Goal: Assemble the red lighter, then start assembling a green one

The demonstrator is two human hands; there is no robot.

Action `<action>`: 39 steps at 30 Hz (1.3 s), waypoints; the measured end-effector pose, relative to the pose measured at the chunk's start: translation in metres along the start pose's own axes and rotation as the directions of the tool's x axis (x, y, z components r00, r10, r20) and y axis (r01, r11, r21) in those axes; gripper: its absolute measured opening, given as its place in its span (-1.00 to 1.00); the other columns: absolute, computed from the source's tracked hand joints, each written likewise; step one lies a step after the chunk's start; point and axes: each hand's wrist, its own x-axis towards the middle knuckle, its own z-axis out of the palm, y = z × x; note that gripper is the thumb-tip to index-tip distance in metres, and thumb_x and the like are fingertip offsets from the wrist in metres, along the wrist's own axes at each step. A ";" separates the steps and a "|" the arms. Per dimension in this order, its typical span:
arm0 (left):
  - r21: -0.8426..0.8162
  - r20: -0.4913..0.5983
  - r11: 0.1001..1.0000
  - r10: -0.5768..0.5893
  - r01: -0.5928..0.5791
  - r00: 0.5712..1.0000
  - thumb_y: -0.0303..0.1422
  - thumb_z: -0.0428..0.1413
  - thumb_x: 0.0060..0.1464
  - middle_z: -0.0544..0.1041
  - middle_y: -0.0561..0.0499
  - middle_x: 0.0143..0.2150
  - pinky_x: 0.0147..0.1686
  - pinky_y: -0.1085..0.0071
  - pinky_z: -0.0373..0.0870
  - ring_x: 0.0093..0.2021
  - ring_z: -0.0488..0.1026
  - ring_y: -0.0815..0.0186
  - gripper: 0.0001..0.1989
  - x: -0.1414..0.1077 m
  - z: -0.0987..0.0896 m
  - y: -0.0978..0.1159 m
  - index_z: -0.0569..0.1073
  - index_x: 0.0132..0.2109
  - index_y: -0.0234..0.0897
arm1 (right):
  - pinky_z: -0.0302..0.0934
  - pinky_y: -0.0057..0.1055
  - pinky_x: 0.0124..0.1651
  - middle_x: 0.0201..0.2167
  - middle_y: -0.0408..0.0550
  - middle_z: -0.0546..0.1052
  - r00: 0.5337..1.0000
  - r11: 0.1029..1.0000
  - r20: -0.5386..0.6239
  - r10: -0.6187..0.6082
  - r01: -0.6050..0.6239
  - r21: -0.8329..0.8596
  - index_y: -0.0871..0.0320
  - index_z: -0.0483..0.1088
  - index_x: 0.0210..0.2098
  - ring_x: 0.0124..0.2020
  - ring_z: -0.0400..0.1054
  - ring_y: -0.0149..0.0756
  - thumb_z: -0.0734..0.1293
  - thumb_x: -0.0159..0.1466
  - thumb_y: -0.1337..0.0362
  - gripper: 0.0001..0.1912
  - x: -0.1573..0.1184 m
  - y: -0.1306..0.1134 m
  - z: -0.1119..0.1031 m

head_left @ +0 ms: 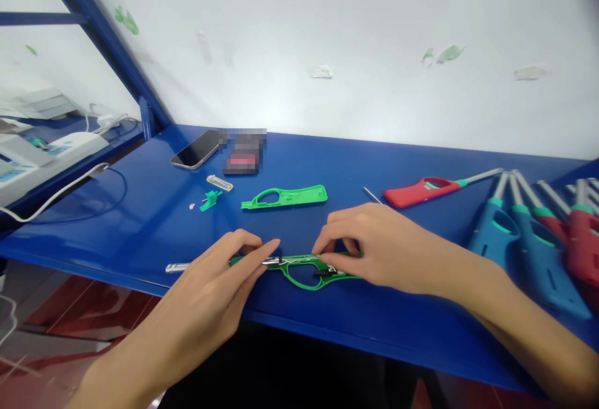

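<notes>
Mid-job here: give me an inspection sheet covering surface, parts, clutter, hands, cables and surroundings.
Surface: blue tabletop.
Job's things: open green lighter half near the front; second green half, small green part and clear piece beyond.
Clutter: phone and pixelated item toward the back; red lighter and blue lighters toward the right.
Hands: left hand over the metal tube, right hand over the half's right portion; grip partly hidden.
Cables: white cable far left, apart from both hands.
Surroundings: white wall with scuffed patches; blue frame at left.
</notes>
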 end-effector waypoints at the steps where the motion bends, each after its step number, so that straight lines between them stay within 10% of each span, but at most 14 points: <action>1: -0.002 0.009 1.000 0.014 -0.014 1.000 -0.55 -0.04 0.47 0.40 -0.09 0.14 0.02 0.38 0.44 0.06 0.46 0.29 -0.53 0.000 0.001 -0.001 0.33 0.40 -0.13 | 0.14 -0.41 -0.32 -0.32 -0.26 0.66 1.000 1.000 0.000 0.001 -0.001 -0.002 0.03 0.65 -0.21 -0.42 0.36 -0.43 0.40 0.35 0.36 -0.84 0.000 0.000 0.000; 39: 0.000 0.101 1.000 0.019 -0.019 0.995 -0.52 -0.04 0.44 0.42 -0.04 0.22 0.15 0.26 0.46 0.18 0.47 0.21 -0.47 -0.001 -0.003 -0.007 0.27 0.43 0.02 | 0.12 -0.40 -0.30 -0.29 -0.26 0.64 1.000 1.000 -0.002 0.002 -0.002 -0.019 0.01 0.63 -0.15 -0.41 0.34 -0.43 0.38 0.37 0.32 -0.84 0.000 -0.001 0.001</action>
